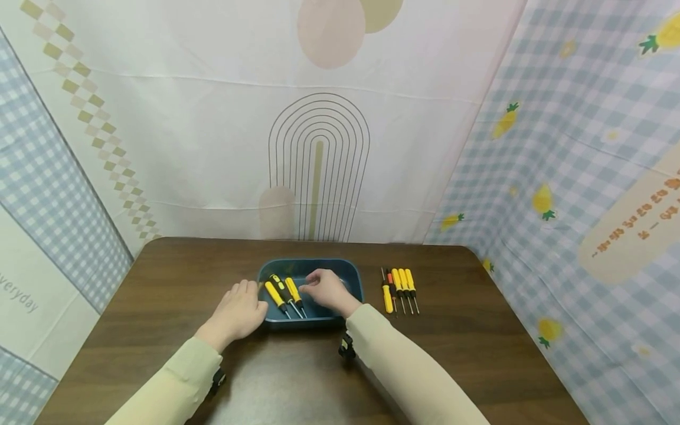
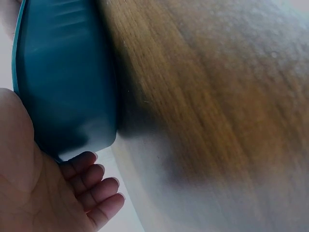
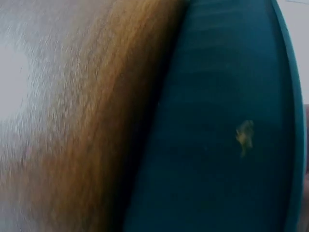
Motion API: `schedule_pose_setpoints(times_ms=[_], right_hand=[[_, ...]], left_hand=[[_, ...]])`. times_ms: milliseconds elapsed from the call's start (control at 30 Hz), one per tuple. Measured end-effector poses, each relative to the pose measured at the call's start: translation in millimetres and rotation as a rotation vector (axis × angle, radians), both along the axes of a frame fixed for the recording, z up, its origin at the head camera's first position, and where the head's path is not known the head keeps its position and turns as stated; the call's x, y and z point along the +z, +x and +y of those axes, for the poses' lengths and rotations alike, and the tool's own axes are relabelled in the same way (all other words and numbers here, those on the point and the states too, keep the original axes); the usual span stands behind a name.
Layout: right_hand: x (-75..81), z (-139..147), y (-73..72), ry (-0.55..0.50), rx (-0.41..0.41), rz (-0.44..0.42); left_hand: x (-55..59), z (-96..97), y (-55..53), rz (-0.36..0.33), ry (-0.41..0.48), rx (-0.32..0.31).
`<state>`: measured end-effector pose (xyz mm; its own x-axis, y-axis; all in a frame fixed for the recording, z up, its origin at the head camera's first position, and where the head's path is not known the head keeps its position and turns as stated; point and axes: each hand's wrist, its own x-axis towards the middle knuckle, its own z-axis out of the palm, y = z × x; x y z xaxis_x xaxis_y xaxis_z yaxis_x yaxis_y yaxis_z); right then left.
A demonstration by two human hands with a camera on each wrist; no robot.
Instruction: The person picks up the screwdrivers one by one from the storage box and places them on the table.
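Note:
A dark blue-green plastic bin (image 1: 310,322) sits on the table with three screwdrivers inside, on its left side. Two have yellow handles, the left yellow screwdriver (image 1: 274,293) and the right yellow screwdriver (image 1: 293,290); between them lies a black-and-yellow screwdriver (image 1: 280,285). My left hand (image 1: 239,308) rests against the bin's left end, its fingers loosely bent outside the wall in the left wrist view. Over the bin's middle, my right hand (image 1: 329,290) reaches in with thumb and forefinger apart, right of the screwdrivers. Nothing shows between them. The bin wall hides its fingers in the right wrist view.
Right of the bin, several screwdrivers lie side by side on the brown wooden table (image 1: 451,354). Among them are a yellow screwdriver (image 1: 387,298) with its handle toward me and a red-and-black screwdriver (image 1: 391,284). Patterned cloths (image 1: 223,141) hang behind and beside the table.

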<state>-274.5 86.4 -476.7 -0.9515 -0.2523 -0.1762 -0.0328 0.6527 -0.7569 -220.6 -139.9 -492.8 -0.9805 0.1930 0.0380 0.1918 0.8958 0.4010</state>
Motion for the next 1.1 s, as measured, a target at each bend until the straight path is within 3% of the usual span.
schedule_pose_setpoints(times_ms=[300,800,1100], right_hand=[[-8.2,-8.5,-2.1,-0.023,0.018,-0.039],[-12.8,-20.9,-3.9,0.104,-0.019,-0.008],[-14.3,-13.1,-6.1,0.151,-0.031,0.006]], left_hand=[[1.9,0.3,0.0,-0.004,-0.004,0.001],[-2.4,0.4,-1.2,-0.018,-0.004,0.003],[-1.2,-0.6,-1.8,0.000,-0.008,-0.004]])
